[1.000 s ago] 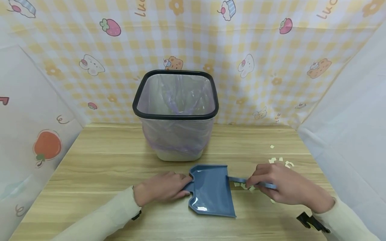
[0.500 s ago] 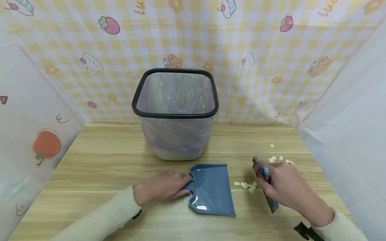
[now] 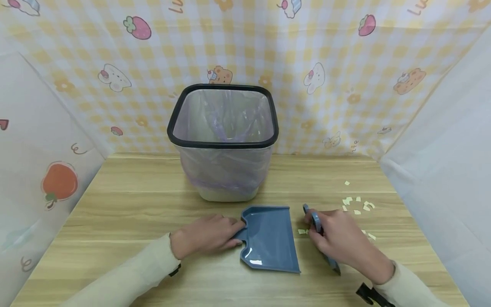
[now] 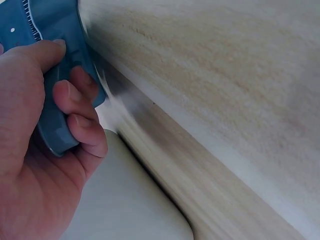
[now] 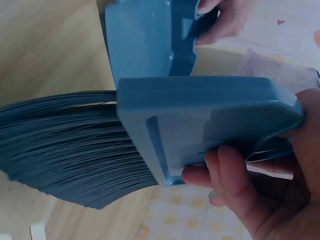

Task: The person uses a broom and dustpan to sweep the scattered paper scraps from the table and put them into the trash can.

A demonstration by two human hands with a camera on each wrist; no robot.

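Observation:
A blue dustpan lies on the wooden table, its wide edge facing right. My left hand grips its short handle; in the left wrist view the fingers curl round that handle. To the right of the pan, my right hand holds a blue hand brush by its body, dark bristles pointing down to the table. Small pale paper scraps lie between the pan's edge and the brush. More scraps are scattered behind and right of the right hand.
A bin with a black rim and a translucent purple-tinted liner stands behind the dustpan. A yellow checked cloth hangs at the table's back. White cloths flank the left and right sides.
The brush turned from pointing at the pan to standing crosswise, moved right, then swept back left toward the pan, with scraps now partly behind it. The left hand and dustpan stayed put.

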